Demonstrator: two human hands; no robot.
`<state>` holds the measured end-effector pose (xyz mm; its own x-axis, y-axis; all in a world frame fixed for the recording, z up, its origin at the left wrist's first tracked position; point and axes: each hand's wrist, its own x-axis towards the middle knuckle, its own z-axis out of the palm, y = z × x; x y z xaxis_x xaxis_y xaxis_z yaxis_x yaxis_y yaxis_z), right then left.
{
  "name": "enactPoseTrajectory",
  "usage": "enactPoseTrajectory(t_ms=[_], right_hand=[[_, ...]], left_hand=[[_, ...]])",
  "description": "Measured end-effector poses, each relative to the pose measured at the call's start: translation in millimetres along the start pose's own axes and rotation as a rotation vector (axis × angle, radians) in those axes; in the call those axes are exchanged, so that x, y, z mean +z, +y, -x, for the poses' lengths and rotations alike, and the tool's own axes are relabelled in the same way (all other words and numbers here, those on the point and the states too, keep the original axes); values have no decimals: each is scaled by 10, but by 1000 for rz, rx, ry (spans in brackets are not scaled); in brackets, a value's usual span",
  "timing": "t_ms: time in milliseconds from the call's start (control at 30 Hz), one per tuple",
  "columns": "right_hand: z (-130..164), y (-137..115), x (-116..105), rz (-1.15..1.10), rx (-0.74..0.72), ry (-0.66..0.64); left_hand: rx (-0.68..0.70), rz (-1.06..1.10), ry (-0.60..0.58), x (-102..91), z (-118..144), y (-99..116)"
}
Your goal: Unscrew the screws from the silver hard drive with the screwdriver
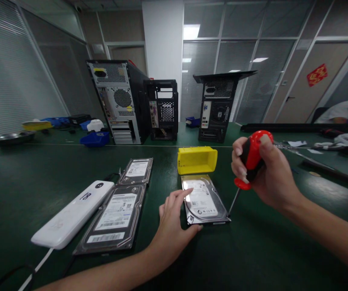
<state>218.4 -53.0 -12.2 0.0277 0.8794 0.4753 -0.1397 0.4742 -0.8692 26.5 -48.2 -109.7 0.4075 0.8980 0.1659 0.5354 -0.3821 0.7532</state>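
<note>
A white cable (42, 260) runs up from the near left edge to a power bank (72, 216) marked 18. Right of it, on the green table (252, 258), a dark drive (110, 220) lies label up. The left hand (174, 216) has its fingers spread, the index finger on the label of the silver drive (206, 200) in the middle, the thumb at that drive's near edge. The right hand (278, 178) grips a red-and-black screwdriver (254, 155), fingers curled around the handle, its tip at the silver drive's near right corner. A smaller-looking drive (136, 169) lies just beyond the dark one. Behind the silver drive stands a yellow bin (196, 161). Farther back are a blue bin (94, 139), three PC cases (119, 101) and, far right, a person's white sleeve (343, 110).
</note>
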Motion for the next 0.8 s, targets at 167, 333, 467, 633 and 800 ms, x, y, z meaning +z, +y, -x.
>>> enactPoseTrajectory(t_ms=[167,333,467,633,800], right_hand=[[-14,-1,31,-68,-23,68],[-15,-9,44,-125,-31,36],[13,-19,58,-141,-71,28],[37,-35,72,-41,-36,6],[38,-5,69,-55,-56,12]], left_hand=[[-8,1,1,2,-1,-6],[-9,-5,-4,-5,-7,3],[5,-7,4,-2,-2,-2],[15,-12,7,9,-3,-18],[12,-1,8,9,-6,-14]])
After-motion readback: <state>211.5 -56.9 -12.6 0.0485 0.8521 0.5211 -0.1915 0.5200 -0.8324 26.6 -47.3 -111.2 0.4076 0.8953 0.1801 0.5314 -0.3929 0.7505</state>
